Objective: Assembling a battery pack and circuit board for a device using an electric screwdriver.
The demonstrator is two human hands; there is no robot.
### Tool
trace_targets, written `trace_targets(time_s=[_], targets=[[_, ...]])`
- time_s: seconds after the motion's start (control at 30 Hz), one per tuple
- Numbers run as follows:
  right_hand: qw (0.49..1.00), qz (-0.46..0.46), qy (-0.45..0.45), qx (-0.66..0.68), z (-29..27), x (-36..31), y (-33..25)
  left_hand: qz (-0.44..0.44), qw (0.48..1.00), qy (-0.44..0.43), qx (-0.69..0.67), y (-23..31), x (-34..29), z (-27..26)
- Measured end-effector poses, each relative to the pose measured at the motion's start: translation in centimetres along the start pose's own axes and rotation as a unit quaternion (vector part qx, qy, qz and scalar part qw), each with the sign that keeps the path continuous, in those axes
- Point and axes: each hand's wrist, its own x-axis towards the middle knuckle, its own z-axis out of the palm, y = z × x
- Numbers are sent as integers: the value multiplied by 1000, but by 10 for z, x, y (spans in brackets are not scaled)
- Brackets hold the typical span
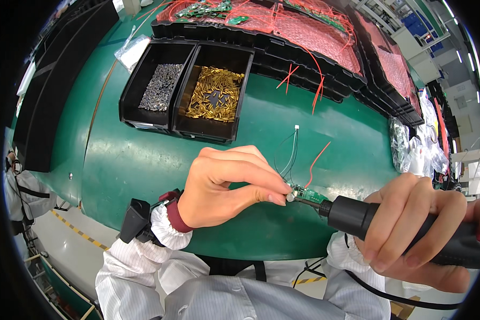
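Note:
My left hand (224, 184) pinches the near-left end of a small green circuit board (313, 196) between thumb and fingers, just above the table. In my right hand (416, 224) is a black electric screwdriver (352, 217), gripped round its body and lying nearly level. Its bit points left and reaches the board's end, close to my left fingertips. A small round metal part (290, 197) shows there; whether the bit sits in it I cannot tell. From the board run a red wire (317, 160) and thin dark and white wires (294, 152) ending in a white connector (296, 127).
Two black bins stand ahead to the left, one with silver screws (162, 88), the other with brass standoffs (216, 90). Behind, black trays (298, 69) hold pink bubble wrap (314, 37), boards and red wires. Plastic bags (410, 144) lie at the right on the green table (133, 165).

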Motion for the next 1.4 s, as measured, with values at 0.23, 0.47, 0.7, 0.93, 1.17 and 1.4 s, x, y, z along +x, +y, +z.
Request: trace_targets(time_s=[0.23, 0.47, 0.7, 0.93, 1.17, 1.4], targets=[[998, -50, -5, 39, 4, 4, 18, -28, 999, 8, -19, 7, 1, -3], [990, -90, 95, 61, 20, -11, 29, 31, 992, 42, 111, 8, -5, 7], [975, -5, 221, 21, 22, -15, 27, 75, 985, 92, 124, -4, -9, 8], [989, -13, 136, 58, 16, -11, 29, 70, 985, 81, 135, -3, -7, 2], [992, -5, 97, 82, 19, -14, 28, -5, 993, 62, 97, -3, -8, 5], [993, 2, 115, -33, 9, -5, 26, 16, 976, -26, 216, 3, 2, 2]])
